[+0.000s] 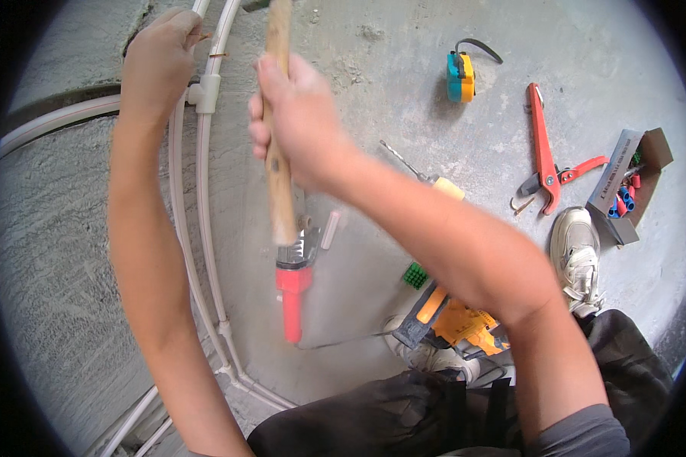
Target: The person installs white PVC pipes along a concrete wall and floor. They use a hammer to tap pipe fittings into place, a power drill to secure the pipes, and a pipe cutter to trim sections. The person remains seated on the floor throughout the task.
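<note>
My left hand is closed in a pinch beside the white plastic pipes at the upper left. A thin copper-coloured piece sticks out from its fingertips. A similar thin piece crosses one pipe just above a white tee fitting. My right hand grips a wooden tool handle, held upright in the picture; its upper end runs out of view, so any tool head is hidden. Beneath the handle's lower end lies a red-handled pipe welding tool, partly covered by it.
A blue and yellow tape measure, red pipe cutters and a long drill bit lie on the concrete floor. Right of them is a cardboard box of red and blue plugs. A yellow power tool and cord lie by my shoes.
</note>
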`<state>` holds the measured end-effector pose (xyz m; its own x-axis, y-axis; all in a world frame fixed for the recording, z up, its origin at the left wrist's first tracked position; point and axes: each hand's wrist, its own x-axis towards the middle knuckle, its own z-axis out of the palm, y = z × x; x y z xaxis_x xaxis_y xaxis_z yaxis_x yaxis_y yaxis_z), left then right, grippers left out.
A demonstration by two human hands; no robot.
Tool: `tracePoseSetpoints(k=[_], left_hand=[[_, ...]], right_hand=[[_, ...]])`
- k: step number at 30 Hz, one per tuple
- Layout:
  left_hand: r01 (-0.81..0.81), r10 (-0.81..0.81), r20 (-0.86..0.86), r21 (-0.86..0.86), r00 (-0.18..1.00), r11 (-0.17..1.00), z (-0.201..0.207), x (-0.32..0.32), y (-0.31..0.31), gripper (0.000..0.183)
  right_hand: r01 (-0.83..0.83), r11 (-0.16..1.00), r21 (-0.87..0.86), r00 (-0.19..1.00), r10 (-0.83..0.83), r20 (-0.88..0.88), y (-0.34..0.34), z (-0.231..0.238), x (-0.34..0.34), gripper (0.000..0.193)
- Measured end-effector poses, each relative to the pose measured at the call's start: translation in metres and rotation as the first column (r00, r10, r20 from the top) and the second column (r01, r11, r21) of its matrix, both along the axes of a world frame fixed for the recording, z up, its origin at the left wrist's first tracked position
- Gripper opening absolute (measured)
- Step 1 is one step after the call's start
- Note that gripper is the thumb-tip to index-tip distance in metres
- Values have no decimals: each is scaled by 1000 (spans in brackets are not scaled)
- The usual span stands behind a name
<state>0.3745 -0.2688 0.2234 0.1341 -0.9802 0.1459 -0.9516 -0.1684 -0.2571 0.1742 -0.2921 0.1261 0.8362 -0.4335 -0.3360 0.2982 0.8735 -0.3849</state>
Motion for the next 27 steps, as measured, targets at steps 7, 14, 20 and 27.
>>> tracePoseSetpoints(k=[7,14,20,27], left_hand=[[-50,42,-154,-53,987,997,7,6,2,8],[2,-13,-169,-66,986,998,8,7,-1,8],[4,-11,-135,-54,991,999,2,17,0,9],[-17,10,-180,-35,984,999,5,13,-4,8]], right_hand=[[161,986,46,987,-161,-6,56,6,10,25],[215,964,-158,973,-226,-55,76,6,55,27],[271,961,54,959,-265,-103,92,34,51,27],[303,949,87,953,-301,-41,97,38,54,27]])
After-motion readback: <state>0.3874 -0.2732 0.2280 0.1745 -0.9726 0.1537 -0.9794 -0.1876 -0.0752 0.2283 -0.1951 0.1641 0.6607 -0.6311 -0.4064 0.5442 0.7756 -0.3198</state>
